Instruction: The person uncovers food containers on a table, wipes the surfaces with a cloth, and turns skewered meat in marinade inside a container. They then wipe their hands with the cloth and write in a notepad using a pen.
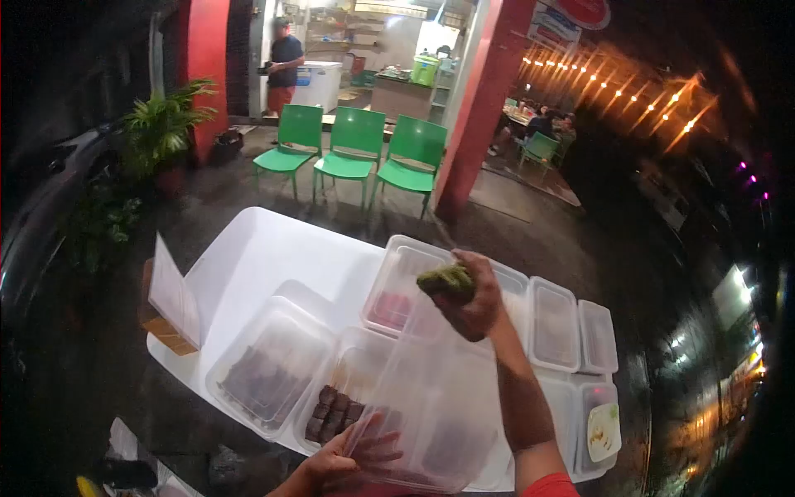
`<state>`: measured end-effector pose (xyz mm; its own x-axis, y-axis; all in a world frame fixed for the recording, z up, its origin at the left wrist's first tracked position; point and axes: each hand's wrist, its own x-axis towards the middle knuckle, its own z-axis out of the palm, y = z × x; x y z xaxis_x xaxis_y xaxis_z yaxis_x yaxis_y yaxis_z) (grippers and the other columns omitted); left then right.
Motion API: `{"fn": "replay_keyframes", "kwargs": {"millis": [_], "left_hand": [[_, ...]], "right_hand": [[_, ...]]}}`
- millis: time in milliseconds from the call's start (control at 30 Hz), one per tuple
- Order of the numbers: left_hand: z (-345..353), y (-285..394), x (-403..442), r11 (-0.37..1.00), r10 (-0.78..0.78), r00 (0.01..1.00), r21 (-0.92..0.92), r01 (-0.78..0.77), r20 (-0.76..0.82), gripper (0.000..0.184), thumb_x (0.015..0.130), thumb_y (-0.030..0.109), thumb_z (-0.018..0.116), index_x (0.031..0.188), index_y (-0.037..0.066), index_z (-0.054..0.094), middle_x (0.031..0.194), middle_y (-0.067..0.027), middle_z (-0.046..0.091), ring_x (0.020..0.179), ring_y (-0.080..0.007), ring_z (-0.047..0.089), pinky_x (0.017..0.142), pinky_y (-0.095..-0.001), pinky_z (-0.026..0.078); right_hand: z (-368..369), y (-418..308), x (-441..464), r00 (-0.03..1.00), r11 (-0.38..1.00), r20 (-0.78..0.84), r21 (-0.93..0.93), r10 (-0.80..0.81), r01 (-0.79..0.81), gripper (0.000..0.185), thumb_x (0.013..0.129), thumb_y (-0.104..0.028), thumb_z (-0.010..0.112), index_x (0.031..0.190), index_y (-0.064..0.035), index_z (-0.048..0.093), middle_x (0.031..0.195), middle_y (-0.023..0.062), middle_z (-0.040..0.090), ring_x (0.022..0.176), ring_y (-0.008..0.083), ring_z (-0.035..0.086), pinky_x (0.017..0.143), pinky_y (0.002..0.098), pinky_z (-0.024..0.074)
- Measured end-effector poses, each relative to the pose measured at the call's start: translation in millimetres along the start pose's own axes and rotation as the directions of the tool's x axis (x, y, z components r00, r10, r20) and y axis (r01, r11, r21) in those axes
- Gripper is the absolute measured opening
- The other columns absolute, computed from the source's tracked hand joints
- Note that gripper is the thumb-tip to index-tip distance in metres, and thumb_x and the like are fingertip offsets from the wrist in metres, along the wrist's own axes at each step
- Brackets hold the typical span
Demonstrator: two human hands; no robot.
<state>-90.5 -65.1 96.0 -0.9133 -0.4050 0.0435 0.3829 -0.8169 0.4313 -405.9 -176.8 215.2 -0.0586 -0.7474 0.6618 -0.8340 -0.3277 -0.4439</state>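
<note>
My left hand (349, 451) grips the edge of a clear plastic lid (439, 398), tilted over the front containers; its fingers show through the plastic. Below and left of the lid, a translucent container (348, 352) stands partly uncovered, with dark brown cubes (331, 412) inside. My right hand (476, 298) is closed around a green, lumpy bundle (447, 283), raised above the back containers; its exact kind is unclear. Beneath that hand is a large lidded container (406, 265) with something pink inside. Farther left, another lidded container (269, 364) holds dark pieces.
The white table (273, 240) carries more lidded containers (553, 323) on the right and a white plate (604, 432) with food bits. A propped white board (175, 294) stands at the left edge. Beyond are green chairs (348, 145), a red pillar (476, 108) and a standing person (284, 66).
</note>
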Motion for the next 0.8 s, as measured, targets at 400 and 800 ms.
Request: {"fn": "replay_keyframes", "kwargs": {"millis": [400,800], "left_hand": [[-22,43,43,0.887,0.021,0.999,0.461,-0.032,0.029,0.072,0.086,0.031,0.062,0.14,0.004,0.022,0.132,-0.019,0.045,0.121,-0.0297,0.046,0.096,-0.0436,0.041],[-7,61,60,0.858,0.233,0.947,0.506,-0.093,-0.221,0.037,0.09,0.005,0.046,0.126,0.002,0.035,0.11,-0.0228,0.058,0.1,-0.0323,0.061,0.085,-0.0412,0.051]], "right_hand": [[-10,-50,33,0.747,0.973,0.659,0.217,-0.088,-0.077,0.033,0.067,-0.017,0.078,0.095,-0.0071,0.065,0.088,0.0067,0.068,0.08,0.0162,0.064,0.074,0.0315,0.0493],[-18,12,15,0.55,0.86,0.835,0.269,0.016,-0.433,0.03,0.072,-0.009,0.072,0.101,-0.0041,0.064,0.085,-0.0009,0.064,0.078,0.0079,0.055,0.073,0.0271,0.0469]]}}
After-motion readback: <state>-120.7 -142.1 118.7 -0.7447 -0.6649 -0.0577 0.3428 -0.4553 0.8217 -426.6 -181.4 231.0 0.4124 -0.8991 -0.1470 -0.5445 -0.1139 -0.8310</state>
